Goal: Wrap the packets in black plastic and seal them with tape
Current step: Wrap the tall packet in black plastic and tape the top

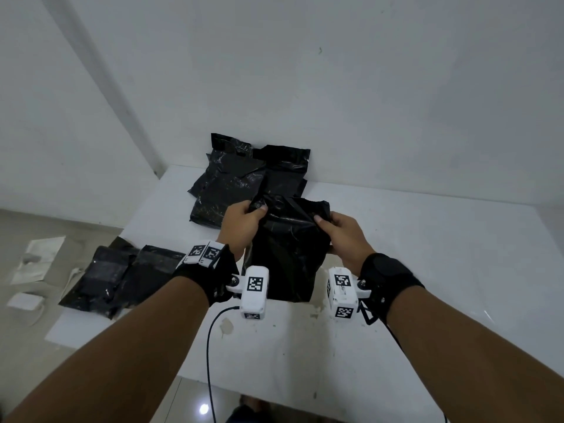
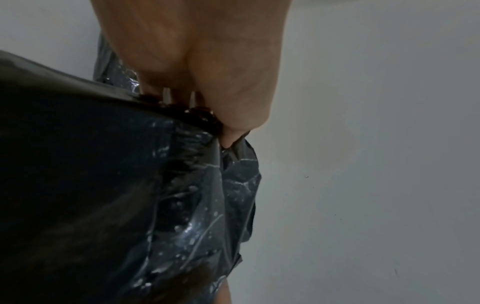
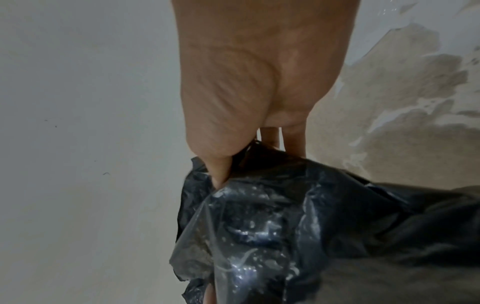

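Both hands (image 1: 244, 222) (image 1: 341, 236) pinch the black plastic (image 1: 287, 248); only head view shows stacked packets (image 1: 241, 178).

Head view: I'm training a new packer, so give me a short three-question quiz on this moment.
1. True or false: both hands grip the top of the black plastic bag.
2. Where do the other black bundles lie: A) only on the floor, B) at the table's back and on its left edge, C) stacked under the bag?
3. Fill in: no roll of ____ shows in any view.

Key: 1 true: left hand and right hand pinch its top corners. 2 B. 3 tape.
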The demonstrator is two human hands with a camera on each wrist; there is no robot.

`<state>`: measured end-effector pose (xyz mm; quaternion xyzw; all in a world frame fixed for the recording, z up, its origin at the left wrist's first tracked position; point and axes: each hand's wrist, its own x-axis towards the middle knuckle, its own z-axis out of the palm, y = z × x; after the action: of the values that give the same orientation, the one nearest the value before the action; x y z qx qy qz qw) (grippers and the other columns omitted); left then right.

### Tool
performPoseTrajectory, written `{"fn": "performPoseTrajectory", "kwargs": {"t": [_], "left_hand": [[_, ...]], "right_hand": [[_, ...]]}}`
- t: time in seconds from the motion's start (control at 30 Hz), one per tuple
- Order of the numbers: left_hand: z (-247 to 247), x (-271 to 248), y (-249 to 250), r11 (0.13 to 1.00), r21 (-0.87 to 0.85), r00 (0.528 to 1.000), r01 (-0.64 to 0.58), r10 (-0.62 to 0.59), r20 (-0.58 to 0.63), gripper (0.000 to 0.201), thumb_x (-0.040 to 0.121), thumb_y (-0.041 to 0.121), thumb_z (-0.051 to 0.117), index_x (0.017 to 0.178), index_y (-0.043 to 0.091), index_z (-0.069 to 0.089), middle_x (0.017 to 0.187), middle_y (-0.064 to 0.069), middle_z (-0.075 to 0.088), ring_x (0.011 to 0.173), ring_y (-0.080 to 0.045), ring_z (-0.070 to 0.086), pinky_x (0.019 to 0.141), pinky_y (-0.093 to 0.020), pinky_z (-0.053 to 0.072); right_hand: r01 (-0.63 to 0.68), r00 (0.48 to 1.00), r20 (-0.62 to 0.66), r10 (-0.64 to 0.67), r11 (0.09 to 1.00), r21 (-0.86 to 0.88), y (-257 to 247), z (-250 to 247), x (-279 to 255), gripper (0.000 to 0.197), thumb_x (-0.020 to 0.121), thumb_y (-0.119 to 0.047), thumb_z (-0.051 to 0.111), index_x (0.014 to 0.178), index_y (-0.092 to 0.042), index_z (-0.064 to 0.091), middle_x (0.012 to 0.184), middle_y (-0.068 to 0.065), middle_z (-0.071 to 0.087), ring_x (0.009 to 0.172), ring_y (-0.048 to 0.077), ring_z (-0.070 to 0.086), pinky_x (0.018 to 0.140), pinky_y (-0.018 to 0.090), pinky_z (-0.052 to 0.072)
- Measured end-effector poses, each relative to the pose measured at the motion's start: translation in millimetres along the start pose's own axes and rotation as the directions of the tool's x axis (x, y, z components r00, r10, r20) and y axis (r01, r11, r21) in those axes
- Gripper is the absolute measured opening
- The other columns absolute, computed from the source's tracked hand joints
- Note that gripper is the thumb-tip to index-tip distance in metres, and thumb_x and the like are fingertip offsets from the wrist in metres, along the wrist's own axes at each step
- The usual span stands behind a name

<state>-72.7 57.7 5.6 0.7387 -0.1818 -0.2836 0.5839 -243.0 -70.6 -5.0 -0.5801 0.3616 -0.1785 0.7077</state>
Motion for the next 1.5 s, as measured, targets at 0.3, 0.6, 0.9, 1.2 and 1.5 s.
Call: {"fn": "performPoseTrajectory", "kwargs": {"t": [0.3,0.6,0.9,1.2,1.5], "left_hand": [[-10.8,-13.4,-7.6,0.991,0.007,0.991,-0.135,0.135,0.005,0.061,0.081,0.043,0.07,0.081,-0.014,0.048,0.076,-0.012,0.055,0.073,-0.022,0.052,0.071,-0.041,0.045],[-7.6,-22.4,-2.4,0.978,0.1,0.982,-0.181,0.185,-0.038,0.043,0.091,0.037,0.066,0.086,-0.006,0.061,0.088,-0.027,0.067,0.078,-0.029,0.064,0.083,-0.057,0.053],[-4.1,-20.0,-0.1,0.963,0.211,0.974,-0.165,0.193,-0.121,0.031,0.092,0.04,0.063,0.079,0.012,0.068,0.082,-0.01,0.072,0.084,-0.032,0.069,0.084,-0.053,0.055],[3.4,-4.4,-3.3,0.966,0.23,0.982,-0.117,0.147,-0.121,0.052,0.085,0.054,0.056,0.083,0.002,0.061,0.084,-0.018,0.067,0.082,-0.036,0.064,0.08,-0.053,0.055],[5.5,-20.1,-13.4,0.998,-0.042,0.971,0.043,-0.032,0.239,0.034,0.088,0.026,0.074,0.118,0.015,0.063,0.118,-0.005,0.071,0.11,-0.02,0.068,0.095,-0.038,0.054]], "right_hand": [[0.001,0.99,-0.141,-0.004,1.0,-0.017,5.7,-8.2,4.5,0.041,0.094,-0.036,0.064,0.084,0.003,0.06,0.081,0.014,0.06,0.076,0.025,0.06,0.074,0.047,0.057],[0.032,0.974,-0.223,-0.023,0.999,0.037,6.5,-7.4,6.8,0.045,0.1,-0.037,0.054,0.094,0.007,0.065,0.088,0.017,0.068,0.076,0.027,0.065,0.071,0.047,0.059],[-0.049,0.999,-0.005,0.05,0.991,0.125,-0.2,-4.9,3.9,0.036,0.092,-0.05,0.062,0.102,-0.017,0.071,0.099,-0.001,0.076,0.091,0.013,0.073,0.075,0.028,0.057],[-0.018,0.987,0.162,0.009,0.998,0.059,7.9,2.0,1.1,0.031,0.085,-0.023,0.077,0.114,-0.016,0.07,0.108,0.005,0.075,0.102,0.021,0.071,0.099,0.041,0.053],[-0.018,0.994,0.112,0.008,0.996,0.087,12.9,-5.7,3.4,0.037,0.087,-0.038,0.073,0.119,-0.021,0.067,0.111,-0.003,0.074,0.104,0.014,0.07,0.096,0.038,0.054]]}}
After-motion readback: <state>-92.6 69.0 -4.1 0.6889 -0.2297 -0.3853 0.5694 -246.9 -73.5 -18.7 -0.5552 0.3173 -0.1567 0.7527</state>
